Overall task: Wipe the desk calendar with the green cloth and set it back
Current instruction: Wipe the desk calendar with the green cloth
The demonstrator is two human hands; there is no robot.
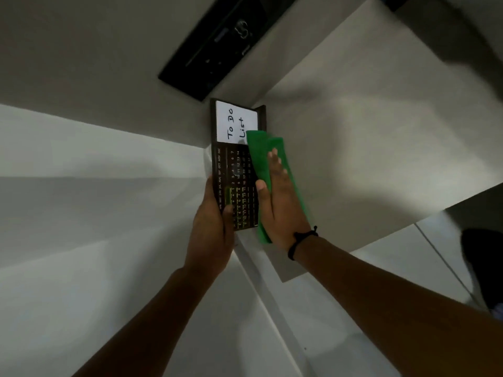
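The desk calendar point(234, 170) is a dark board with month names, date numbers and a white "To Do List" panel at its far end. It is held up in the air in the middle of the view. My left hand point(212, 229) grips its near left edge, thumb on the front face. My right hand point(280, 202) lies flat with its fingers stretched out, pressing the green cloth point(272, 156) against the right side of the calendar's face. The cloth hides the right columns of dates and sticks out past my fingertips and below my wrist.
A grey desk surface point(367, 118) spreads behind and to the right of the calendar. A black keyboard-like object point(217, 44) lies at the top centre. White panels point(81, 213) fill the left. A dark shape point(481, 268) sits at the right edge.
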